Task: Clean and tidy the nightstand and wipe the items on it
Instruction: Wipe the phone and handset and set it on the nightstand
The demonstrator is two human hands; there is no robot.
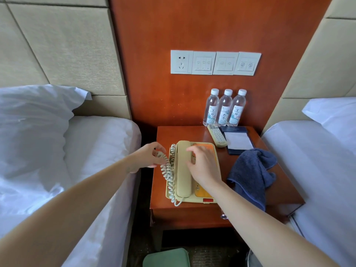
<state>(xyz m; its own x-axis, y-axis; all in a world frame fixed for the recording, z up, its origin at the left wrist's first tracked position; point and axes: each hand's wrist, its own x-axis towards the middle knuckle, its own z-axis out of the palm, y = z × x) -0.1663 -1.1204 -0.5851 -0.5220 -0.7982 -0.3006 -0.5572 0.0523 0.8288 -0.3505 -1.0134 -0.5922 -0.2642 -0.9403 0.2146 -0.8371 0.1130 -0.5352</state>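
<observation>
A cream telephone (pixel 184 178) with an orange keypad face lies on the left half of the wooden nightstand (pixel 192 133), its handset in the cradle. My left hand (pixel 148 158) pinches the coiled cord (pixel 169 176) beside the phone's left edge. My right hand (pixel 204 164) rests on the phone, fingers loosely bent over the handset's upper part and the keypad. A dark blue cloth (pixel 252 174) lies crumpled to the right of the phone, hanging over the front edge.
Three water bottles (pixel 224 108) stand in a row at the back. In front of them lie a remote (pixel 216 135) and a notepad in a dark holder (pixel 238 140). White beds flank the nightstand. A green bin (pixel 166 257) stands on the floor below.
</observation>
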